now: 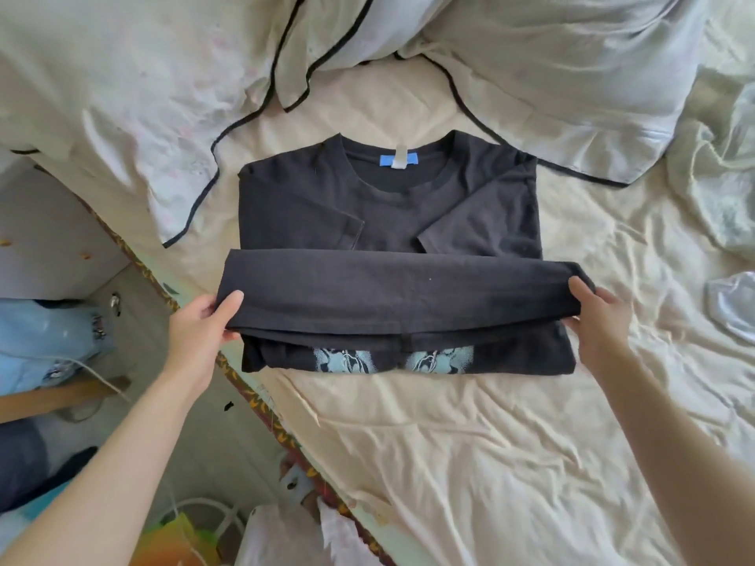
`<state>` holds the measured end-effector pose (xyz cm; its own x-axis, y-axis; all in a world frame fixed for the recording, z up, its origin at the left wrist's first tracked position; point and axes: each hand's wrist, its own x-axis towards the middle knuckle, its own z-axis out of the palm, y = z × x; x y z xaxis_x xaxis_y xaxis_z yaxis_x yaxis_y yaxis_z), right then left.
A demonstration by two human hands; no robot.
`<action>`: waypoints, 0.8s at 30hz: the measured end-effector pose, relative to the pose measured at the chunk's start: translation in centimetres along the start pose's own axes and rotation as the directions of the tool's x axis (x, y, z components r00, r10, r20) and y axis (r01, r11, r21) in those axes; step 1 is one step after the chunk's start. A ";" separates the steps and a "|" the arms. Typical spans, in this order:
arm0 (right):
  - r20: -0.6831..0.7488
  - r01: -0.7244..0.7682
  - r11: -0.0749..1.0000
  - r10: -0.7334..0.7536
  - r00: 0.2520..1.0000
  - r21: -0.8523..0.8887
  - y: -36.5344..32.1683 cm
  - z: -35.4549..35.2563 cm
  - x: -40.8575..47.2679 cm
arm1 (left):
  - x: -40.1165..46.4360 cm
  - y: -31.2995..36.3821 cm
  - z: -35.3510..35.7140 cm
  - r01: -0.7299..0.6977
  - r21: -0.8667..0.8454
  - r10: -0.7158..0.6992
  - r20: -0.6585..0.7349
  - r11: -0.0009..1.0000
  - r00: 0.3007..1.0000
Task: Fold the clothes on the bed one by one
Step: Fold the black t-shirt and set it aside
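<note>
A black cotton T-shirt with a pale blue print (388, 214) lies on the cream-sheeted bed (470, 443), both short sleeves already turned in over the chest. The left hand (204, 320) and right hand (594, 310) each pinch an end of the lower part, lifted and doubling toward the collar, so this garment is most of the way folded. The crumpled pale cloth at the far right (719, 189) may be another garment waiting; it is hard to tell.

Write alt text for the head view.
Two hands, left hand and right hand, grip the ends of a black T-shirt's lower fold, lifting it toward the collar on a cream bed sheet.
</note>
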<state>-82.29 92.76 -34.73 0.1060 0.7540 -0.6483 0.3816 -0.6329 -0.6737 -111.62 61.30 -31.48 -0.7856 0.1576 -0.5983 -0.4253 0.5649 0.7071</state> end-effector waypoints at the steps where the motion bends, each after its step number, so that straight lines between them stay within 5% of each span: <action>1: 0.006 -0.002 0.999 0.002 1.000 0.052 -0.9 0.0 0.0 | 0.3 0.8 -0.1 0.003 -0.042 -0.003 0.000 0.999 1.000; 7: 0.012 -0.008 0.961 0.005 1.000 0.276 -7.1 2.1 2.2 | 4.7 8.0 1.2 -0.078 -0.246 0.052 -0.110 0.966 0.993; 10: 0.114 -0.108 0.902 0.066 0.991 0.417 -8.9 4.2 4.3 | 7.8 10.0 2.8 -0.114 -0.206 0.098 -0.087 0.972 0.991; 13: 0.114 -0.114 0.973 0.092 0.989 0.203 -8.2 5.8 6.7 | 10.5 9.4 4.3 -0.173 0.076 0.176 -0.036 0.982 0.984; 17: 0.013 0.096 0.961 -0.096 0.995 -0.261 -6.3 6.8 9.8 | 11.7 8.6 4.8 -0.293 0.504 0.314 0.044 0.813 0.948; 24: 0.118 0.087 0.971 -0.062 0.991 -0.224 -7.1 7.1 10.8 | 12.4 8.5 6.1 -0.257 0.487 0.361 -0.132 0.835 0.923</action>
<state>-90.40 104.12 -39.47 -0.0266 0.7656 -0.6428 0.5855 -0.5093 -0.6307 -122.29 72.99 -35.20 -0.9380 0.2425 -0.2477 0.0656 0.8258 0.5601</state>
